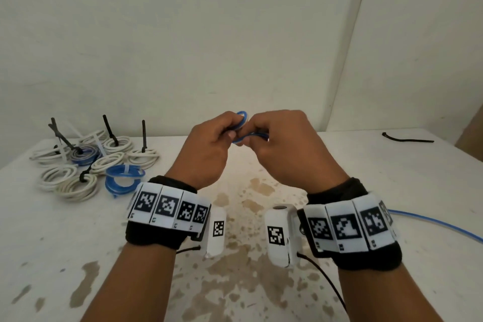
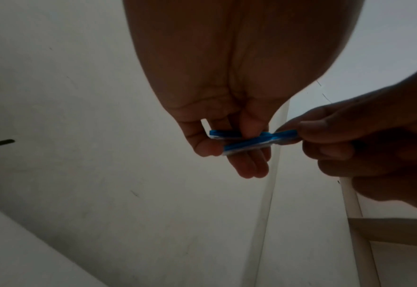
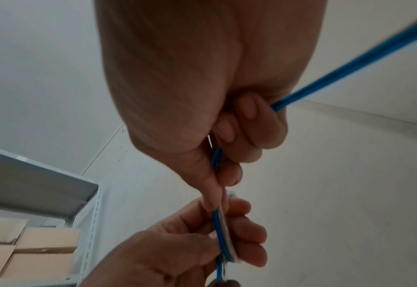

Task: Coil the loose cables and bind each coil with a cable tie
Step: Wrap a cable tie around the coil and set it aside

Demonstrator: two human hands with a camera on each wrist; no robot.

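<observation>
Together, the left hand (image 1: 206, 146) and right hand (image 1: 287, 146) pinch a small blue cable (image 1: 241, 125) loop above the desk (image 1: 261, 217); bound coils (image 1: 91, 165) crowd its far-left corner.

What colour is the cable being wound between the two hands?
Blue. The cable shows best in the right wrist view, running through the right hand.

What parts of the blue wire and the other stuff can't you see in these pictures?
- Blue cable: the head view hides most of its loops behind the left hand and right hand; their number is unclear.
- Its far end: cut off by the head view's right edge.
- Bundled coils: too small for an exact count.
- Loose black tie: small; its head is unclear.
</observation>
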